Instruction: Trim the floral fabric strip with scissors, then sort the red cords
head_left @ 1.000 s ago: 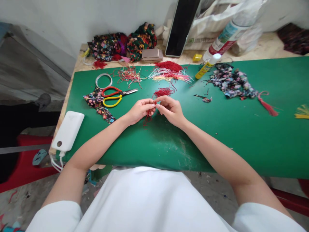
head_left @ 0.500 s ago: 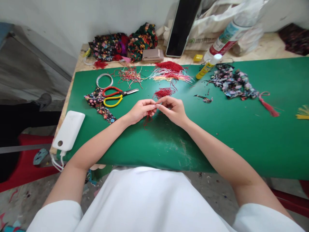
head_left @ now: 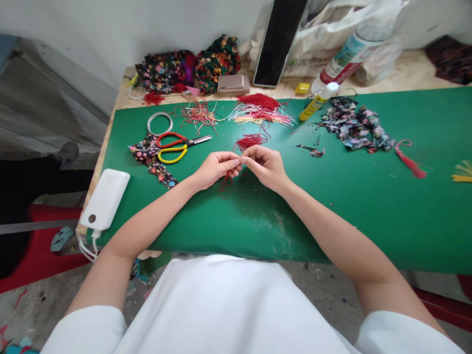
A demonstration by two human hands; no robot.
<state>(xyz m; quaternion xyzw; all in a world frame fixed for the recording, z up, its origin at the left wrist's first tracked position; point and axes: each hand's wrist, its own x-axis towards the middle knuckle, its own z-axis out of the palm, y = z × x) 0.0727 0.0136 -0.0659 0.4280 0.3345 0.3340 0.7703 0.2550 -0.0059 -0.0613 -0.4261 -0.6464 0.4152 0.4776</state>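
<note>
My left hand (head_left: 217, 169) is closed on thin red cord (head_left: 225, 184), whose loose ends hang below its fingers. The fingertips of my right hand (head_left: 266, 167) are pinched together and meet the left fingertips; what lies between them is too small to make out. Just beyond both hands a small pile of red cords (head_left: 250, 141) rests on the green mat (head_left: 228, 221). Scissors (head_left: 177, 146) with one red and one yellow handle lie left of the hands, partly over a floral cloth strip (head_left: 158, 169).
At the back are red and white threads (head_left: 261, 110), a leaning phone (head_left: 278, 44), a glue stick (head_left: 317, 102) and a bottle (head_left: 344, 61). Floral scraps (head_left: 354, 125) and a red tassel (head_left: 412, 161) lie right. A power bank (head_left: 105, 199) sits at the left edge.
My hands have shifted very slightly to the right at the fingertips. Nothing else has visibly moved.
</note>
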